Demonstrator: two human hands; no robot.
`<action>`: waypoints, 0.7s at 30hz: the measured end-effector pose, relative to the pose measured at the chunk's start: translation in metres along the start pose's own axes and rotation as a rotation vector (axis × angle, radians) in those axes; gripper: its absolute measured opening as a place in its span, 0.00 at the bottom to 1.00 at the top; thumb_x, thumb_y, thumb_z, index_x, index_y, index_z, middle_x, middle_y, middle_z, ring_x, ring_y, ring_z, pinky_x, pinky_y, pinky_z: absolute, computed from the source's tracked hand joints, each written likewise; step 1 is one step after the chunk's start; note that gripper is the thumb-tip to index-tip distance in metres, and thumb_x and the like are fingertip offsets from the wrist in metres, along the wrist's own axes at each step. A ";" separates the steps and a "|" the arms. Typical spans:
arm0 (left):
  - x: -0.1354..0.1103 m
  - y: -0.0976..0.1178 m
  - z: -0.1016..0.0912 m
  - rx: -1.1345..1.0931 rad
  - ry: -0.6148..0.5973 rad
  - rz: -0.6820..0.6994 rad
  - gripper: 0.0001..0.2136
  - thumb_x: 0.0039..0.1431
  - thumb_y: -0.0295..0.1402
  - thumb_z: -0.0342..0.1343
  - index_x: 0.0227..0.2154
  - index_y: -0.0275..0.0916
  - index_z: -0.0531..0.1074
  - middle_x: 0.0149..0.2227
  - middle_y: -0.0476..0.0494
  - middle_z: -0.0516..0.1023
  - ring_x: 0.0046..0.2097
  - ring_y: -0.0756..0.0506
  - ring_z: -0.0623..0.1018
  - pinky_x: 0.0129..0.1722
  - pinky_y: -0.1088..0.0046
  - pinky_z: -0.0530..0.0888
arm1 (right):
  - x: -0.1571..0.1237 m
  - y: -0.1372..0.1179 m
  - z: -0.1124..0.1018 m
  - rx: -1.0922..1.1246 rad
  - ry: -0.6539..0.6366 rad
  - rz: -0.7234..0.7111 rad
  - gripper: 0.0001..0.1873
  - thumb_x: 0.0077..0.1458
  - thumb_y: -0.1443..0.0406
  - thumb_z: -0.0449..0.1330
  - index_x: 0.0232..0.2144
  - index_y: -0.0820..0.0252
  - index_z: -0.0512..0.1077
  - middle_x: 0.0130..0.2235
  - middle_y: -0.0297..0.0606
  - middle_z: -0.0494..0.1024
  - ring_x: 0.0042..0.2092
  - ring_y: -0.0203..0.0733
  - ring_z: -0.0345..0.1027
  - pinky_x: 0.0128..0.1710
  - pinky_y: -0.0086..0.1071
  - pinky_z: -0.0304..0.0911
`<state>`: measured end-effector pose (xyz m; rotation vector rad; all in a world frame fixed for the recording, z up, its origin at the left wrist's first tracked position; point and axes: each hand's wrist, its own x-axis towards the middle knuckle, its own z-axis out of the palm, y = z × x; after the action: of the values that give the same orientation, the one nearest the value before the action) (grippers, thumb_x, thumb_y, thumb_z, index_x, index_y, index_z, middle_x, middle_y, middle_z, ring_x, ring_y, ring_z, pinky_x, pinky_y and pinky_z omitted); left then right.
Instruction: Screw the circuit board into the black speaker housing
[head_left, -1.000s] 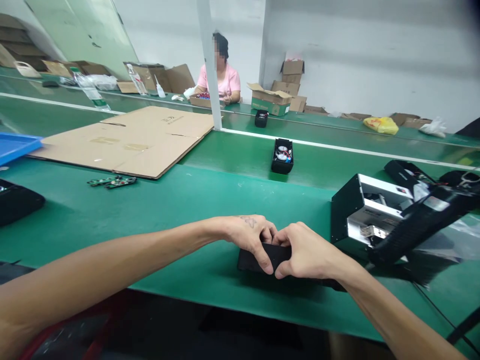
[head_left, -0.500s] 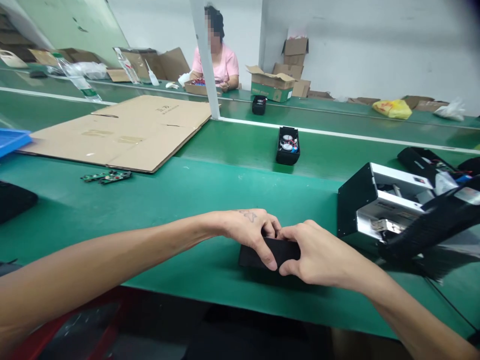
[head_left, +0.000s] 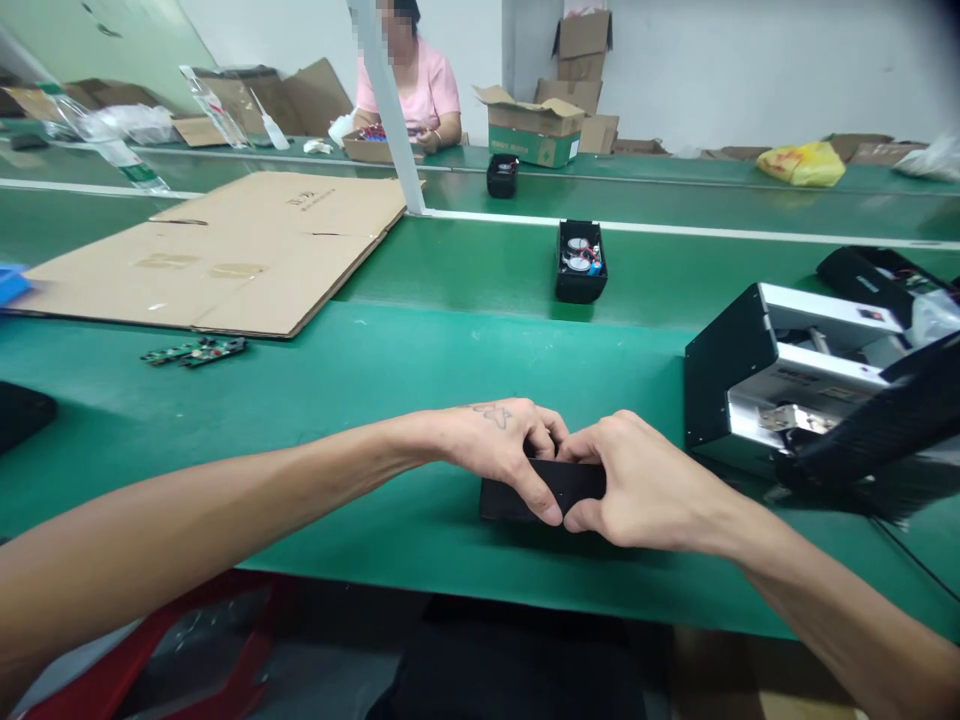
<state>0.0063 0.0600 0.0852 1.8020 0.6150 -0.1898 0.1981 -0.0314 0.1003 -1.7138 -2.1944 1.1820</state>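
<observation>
On the green table close to me, my left hand [head_left: 501,440] and my right hand [head_left: 643,488] grip a black box-shaped casing [head_left: 498,502] from both sides. Both thumbs press on its near face, almost touching each other. The other fingers curl over its far edge, where they partly hide what they hold. Farther away on the green belt stands an open black speaker housing [head_left: 581,264] with two round silver parts and red and blue wires inside. To the right of my hands is a black and silver machine [head_left: 731,375].
Left lie a flat cardboard sheet [head_left: 247,250] and several green circuit boards [head_left: 196,351]. A white post [head_left: 390,110] rises beyond. Across the belt a person in a pink top [head_left: 427,85] sits at a carton [head_left: 369,149]. Another black housing [head_left: 502,176] stands near a green-and-white carton [head_left: 532,132].
The view has shifted slightly, so the background sits a little higher in it. Both hands keep the same hold on the black casing.
</observation>
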 end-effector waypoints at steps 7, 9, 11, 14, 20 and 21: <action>-0.002 0.003 0.001 0.027 0.008 0.003 0.15 0.43 0.38 0.79 0.19 0.39 0.77 0.48 0.54 0.75 0.41 0.51 0.74 0.36 0.72 0.67 | -0.003 0.003 0.003 -0.067 0.025 -0.066 0.08 0.46 0.63 0.68 0.23 0.55 0.72 0.21 0.25 0.63 0.24 0.33 0.47 0.24 0.35 0.48; -0.001 0.003 0.000 0.044 0.003 -0.014 0.14 0.42 0.39 0.79 0.20 0.39 0.79 0.50 0.54 0.75 0.41 0.50 0.75 0.35 0.73 0.68 | -0.001 0.002 -0.001 -0.033 -0.013 -0.066 0.08 0.45 0.63 0.69 0.23 0.55 0.72 0.21 0.25 0.67 0.24 0.33 0.50 0.23 0.34 0.48; -0.001 0.001 0.000 0.073 -0.002 -0.008 0.14 0.42 0.39 0.79 0.21 0.39 0.79 0.50 0.53 0.76 0.41 0.50 0.76 0.35 0.73 0.69 | 0.001 0.001 -0.006 -0.016 -0.049 -0.041 0.10 0.43 0.62 0.71 0.23 0.55 0.73 0.21 0.25 0.67 0.24 0.33 0.51 0.22 0.34 0.46; 0.000 0.000 0.000 0.112 0.006 0.011 0.13 0.43 0.38 0.78 0.22 0.39 0.79 0.50 0.52 0.77 0.40 0.49 0.76 0.33 0.73 0.69 | 0.004 -0.002 -0.012 -0.023 -0.074 -0.004 0.13 0.41 0.60 0.74 0.21 0.55 0.73 0.20 0.25 0.65 0.23 0.32 0.50 0.20 0.34 0.44; -0.001 -0.001 0.001 0.100 0.020 0.011 0.16 0.42 0.42 0.78 0.20 0.39 0.78 0.50 0.53 0.77 0.40 0.50 0.76 0.34 0.73 0.69 | 0.005 -0.001 -0.013 0.010 -0.105 0.004 0.15 0.41 0.57 0.74 0.21 0.56 0.73 0.22 0.26 0.67 0.24 0.33 0.56 0.21 0.33 0.49; -0.001 -0.001 0.001 0.088 0.020 0.014 0.16 0.42 0.42 0.78 0.21 0.39 0.78 0.50 0.53 0.77 0.40 0.50 0.76 0.34 0.73 0.69 | 0.005 -0.001 -0.012 0.013 -0.105 0.005 0.15 0.41 0.57 0.74 0.20 0.56 0.72 0.22 0.26 0.67 0.24 0.33 0.56 0.21 0.33 0.49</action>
<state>0.0050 0.0592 0.0841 1.8943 0.6156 -0.1920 0.2022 -0.0208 0.1074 -1.6902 -2.2368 1.3126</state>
